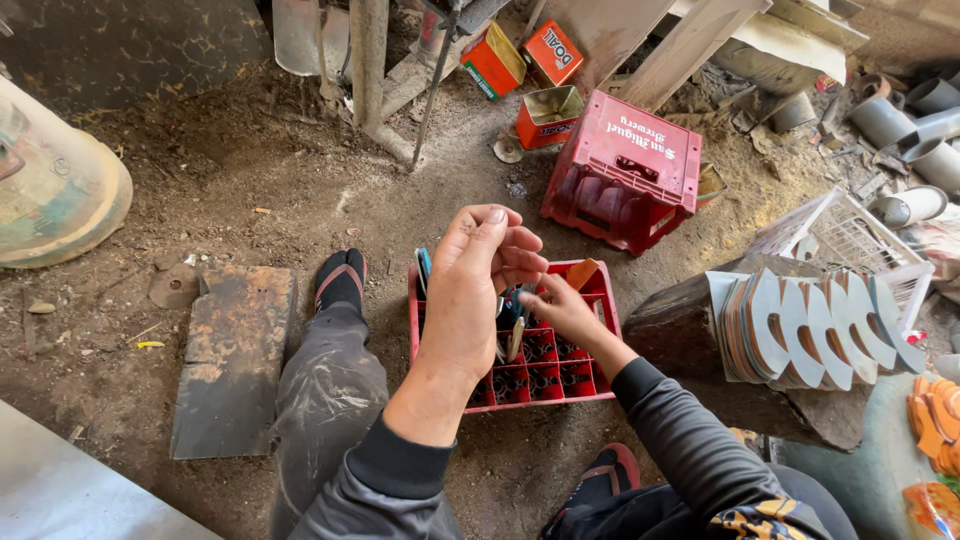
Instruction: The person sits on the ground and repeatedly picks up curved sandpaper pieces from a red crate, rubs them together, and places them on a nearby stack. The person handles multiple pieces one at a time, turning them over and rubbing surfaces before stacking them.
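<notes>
My left hand (470, 285) is raised in front of me over a red compartmented crate (590, 385), its fingers curled and pinched together on something small that stays hidden behind them. Lower down, my right hand (562, 308) reaches into the crate, fingers closed on a thin blade-like tool (514, 335) standing among the compartments. A few more tools stick up out of the crate at its far left corner (424, 268). The crate stands on the dirt floor between my feet, which wear black and red sandals.
A red bottle crate (622, 165) lies overturned behind. Curved grey metal pieces (815, 330) are stacked on a block to the right, beside a white basket (850, 235). A rusty metal plate (235, 355) lies left, orange tins (547, 115) and grey pipes (915, 130) farther back.
</notes>
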